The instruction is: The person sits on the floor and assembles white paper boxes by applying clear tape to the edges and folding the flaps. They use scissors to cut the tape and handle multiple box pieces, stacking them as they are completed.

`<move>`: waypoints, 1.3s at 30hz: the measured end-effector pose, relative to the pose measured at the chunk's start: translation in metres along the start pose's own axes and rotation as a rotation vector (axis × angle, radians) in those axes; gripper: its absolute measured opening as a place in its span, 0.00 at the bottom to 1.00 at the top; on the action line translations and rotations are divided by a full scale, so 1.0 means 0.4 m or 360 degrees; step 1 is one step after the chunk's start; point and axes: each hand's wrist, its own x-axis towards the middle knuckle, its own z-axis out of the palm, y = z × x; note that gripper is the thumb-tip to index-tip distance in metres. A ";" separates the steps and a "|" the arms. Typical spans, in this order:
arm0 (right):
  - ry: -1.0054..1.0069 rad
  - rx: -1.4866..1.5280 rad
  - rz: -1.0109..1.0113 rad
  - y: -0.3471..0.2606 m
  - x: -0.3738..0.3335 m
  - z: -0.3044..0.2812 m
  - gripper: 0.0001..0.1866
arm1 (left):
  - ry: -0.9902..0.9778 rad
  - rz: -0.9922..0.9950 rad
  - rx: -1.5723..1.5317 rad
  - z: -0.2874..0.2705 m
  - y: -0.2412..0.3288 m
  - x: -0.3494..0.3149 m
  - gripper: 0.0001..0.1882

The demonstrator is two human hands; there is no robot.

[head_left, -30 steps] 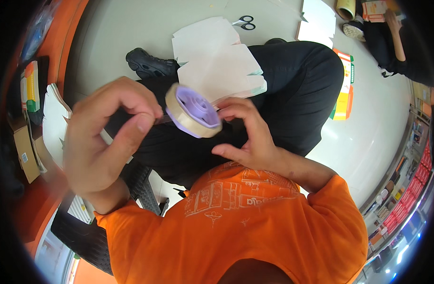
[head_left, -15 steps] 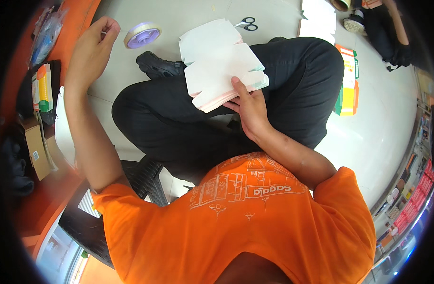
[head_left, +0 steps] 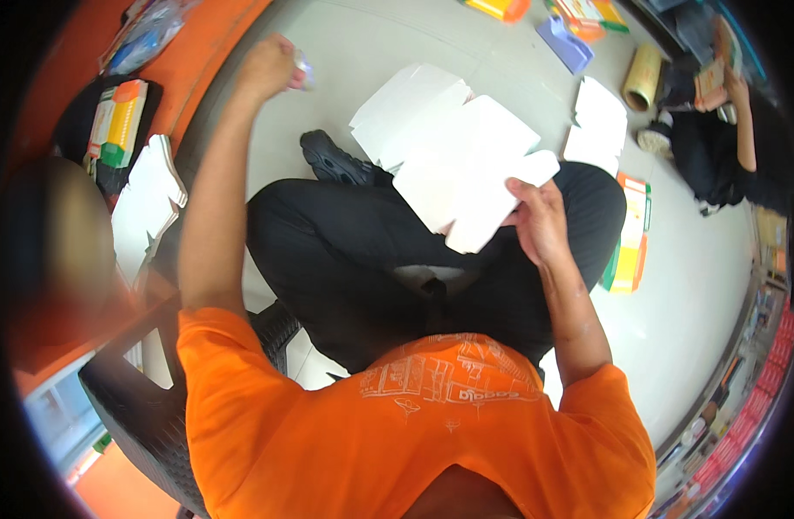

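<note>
My right hand (head_left: 540, 218) grips a flattened white carton (head_left: 466, 156) by its near right flap, thumb on top and fingers underneath. The carton has notched flaps and is spread over my crossed legs, blank side up. Whether further cartons lie beneath it, I cannot tell. Out to the far left, my left hand (head_left: 271, 69) is closed on a roll of tape (head_left: 304, 71) with a purple core. Motion blurs that roll, and the hand partly covers it.
White cut cartons (head_left: 146, 208) and a printed yellow-green box (head_left: 118, 121) lie by the orange furniture at left. More white cartons (head_left: 597, 121) and printed flat boxes (head_left: 630, 233) are on the floor at right. A purple dispenser (head_left: 565, 45) stands farther off. Another person (head_left: 704, 156) sits far right.
The view has shifted. The tape roll, beside my left hand before, is now at its fingers. My right hand has turned the carton, and the stack's layered edges no longer show. The scissors are out of sight.
</note>
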 end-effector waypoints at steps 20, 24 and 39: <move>0.0065 -0.0252 0.0080 -0.149 0.233 0.107 0.28 | 0.0659 -0.0087 -0.0364 0.079 -0.072 0.005 0.16; -0.0059 -0.0200 -0.0173 -0.101 0.334 0.105 0.28 | 0.1088 0.0043 -0.0272 0.083 -0.062 0.048 0.15; -0.0091 -0.0832 -0.0794 0.067 0.863 0.078 0.29 | 0.1245 -0.0329 -0.1631 0.306 -0.277 0.442 0.08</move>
